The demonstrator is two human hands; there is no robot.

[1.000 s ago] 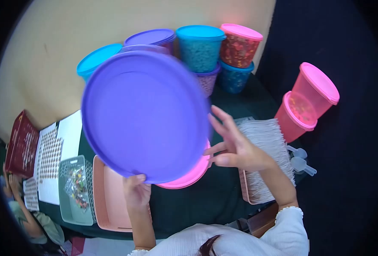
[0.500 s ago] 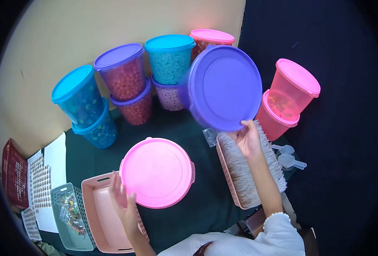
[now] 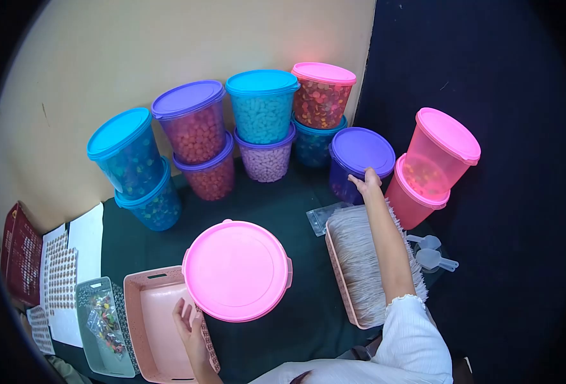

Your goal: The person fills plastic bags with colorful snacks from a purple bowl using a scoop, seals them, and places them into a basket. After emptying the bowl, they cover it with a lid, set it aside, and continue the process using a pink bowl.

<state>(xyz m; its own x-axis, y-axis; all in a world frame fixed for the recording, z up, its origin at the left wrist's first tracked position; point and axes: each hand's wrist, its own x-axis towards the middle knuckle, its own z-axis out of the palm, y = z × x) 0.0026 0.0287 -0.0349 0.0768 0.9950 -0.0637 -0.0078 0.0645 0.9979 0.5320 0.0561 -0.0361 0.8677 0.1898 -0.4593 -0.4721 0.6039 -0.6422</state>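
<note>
My right hand [image 3: 367, 181] reaches forward to a purple-lidded tub [image 3: 362, 151] at the back right, its fingers at the front edge of the lid. The tub stands upright on the dark green cloth [image 3: 251, 192], left of two stacked pink tubs [image 3: 440, 137]. My left hand [image 3: 188, 320] is over the right side of an empty pink basket [image 3: 161, 320], fingers apart and holding nothing. Just beyond it stands a pink-lidded tub [image 3: 237, 270]. Below my right forearm lies a basket with a grey-white furry piece [image 3: 360, 262].
Stacked tubs with teal [image 3: 262, 105], purple [image 3: 189, 118] and pink [image 3: 324, 93] lids line the back wall. A green basket [image 3: 107, 326] holds bagged small pieces. Sticker sheets [image 3: 60, 269] and a maroon box [image 3: 21, 256] are at left, clear scoops [image 3: 433, 257] at right.
My right hand has carried the purple-lidded tub away from me and down to the cloth at the back right. My left hand has moved slightly down. The view has shifted a little.
</note>
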